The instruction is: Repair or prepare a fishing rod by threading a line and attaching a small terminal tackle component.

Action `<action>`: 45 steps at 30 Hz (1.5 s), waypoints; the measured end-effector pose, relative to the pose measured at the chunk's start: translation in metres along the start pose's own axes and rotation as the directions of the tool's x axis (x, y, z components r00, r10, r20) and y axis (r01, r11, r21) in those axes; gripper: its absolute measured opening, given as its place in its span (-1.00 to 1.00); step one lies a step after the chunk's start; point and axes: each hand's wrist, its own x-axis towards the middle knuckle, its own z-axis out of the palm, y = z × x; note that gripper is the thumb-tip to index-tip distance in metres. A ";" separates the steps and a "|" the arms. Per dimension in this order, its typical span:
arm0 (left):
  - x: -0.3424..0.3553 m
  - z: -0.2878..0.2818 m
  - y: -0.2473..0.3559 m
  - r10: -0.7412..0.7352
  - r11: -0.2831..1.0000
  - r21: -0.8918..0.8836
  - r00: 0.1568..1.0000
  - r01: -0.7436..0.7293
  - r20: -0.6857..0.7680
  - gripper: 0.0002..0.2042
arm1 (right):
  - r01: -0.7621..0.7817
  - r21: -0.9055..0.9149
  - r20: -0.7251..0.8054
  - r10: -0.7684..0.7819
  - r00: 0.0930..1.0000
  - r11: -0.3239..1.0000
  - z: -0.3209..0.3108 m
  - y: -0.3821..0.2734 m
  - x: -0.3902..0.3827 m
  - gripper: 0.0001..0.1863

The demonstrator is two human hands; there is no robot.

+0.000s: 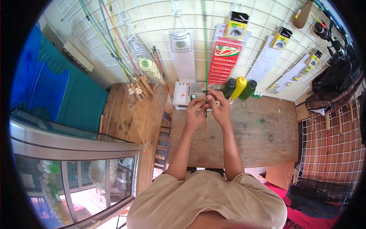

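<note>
A thin green rod [206,72] with a dark, then light brown lower end stands out in front of me between my two hands. My left hand [194,114] has its fingers closed on the rod from the left. My right hand [219,112] pinches it from the right, a little higher up. Just beyond them on the wooden table [263,137] is a white compartment box [182,93] with small items, partly hidden by my hands. Dark green, yellow and green bottles [240,86] stand to its right.
A wire grid wall [156,15] holds hanging packs and leaning rods [137,86]. A second plank table [126,114] and a glass cabinet [76,149] are at the left. Black bags [324,87], reels and another grid fill the right side.
</note>
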 end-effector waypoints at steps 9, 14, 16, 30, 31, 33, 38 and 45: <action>-0.018 0.048 0.008 0.085 0.990 0.102 0.991 -0.095 0.102 -0.87 | -0.037 -0.086 0.034 0.040 0.999 0.996 -0.068 0.022 -0.029 -0.85; -0.024 0.077 0.018 0.165 0.969 0.162 0.976 -0.187 0.141 -0.92 | -0.066 0.022 0.026 0.065 0.998 0.998 -0.101 0.032 -0.041 -0.84; -0.028 0.089 0.022 0.187 0.969 0.142 0.976 -0.202 0.111 -0.90 | -0.050 0.025 0.023 0.050 0.999 0.998 -0.113 0.031 -0.042 -0.84; -0.039 0.127 0.030 0.309 0.932 0.161 0.944 -0.325 0.116 -0.86 | 0.083 -0.123 -0.008 -0.084 0.996 0.989 -0.146 0.014 -0.043 -0.82; -0.041 0.126 0.029 0.291 0.943 0.144 0.953 -0.301 0.083 -0.85 | 0.086 -0.126 -0.013 -0.088 0.996 0.988 -0.145 0.014 -0.043 -0.82; -0.043 0.123 0.027 0.294 0.941 0.146 0.951 -0.305 0.091 -0.84 | 0.144 -0.149 0.004 -0.145 0.989 0.978 -0.143 0.016 -0.044 -0.82; -0.047 0.111 0.022 0.309 0.926 0.198 0.947 -0.321 0.091 -0.83 | 0.137 -0.134 -0.009 -0.140 0.990 0.981 -0.129 0.018 -0.052 -0.82; -0.052 0.095 0.031 0.286 0.927 0.223 0.953 -0.303 0.104 -0.85 | 0.153 -0.151 -0.055 -0.163 0.985 0.977 -0.112 0.013 -0.058 -0.83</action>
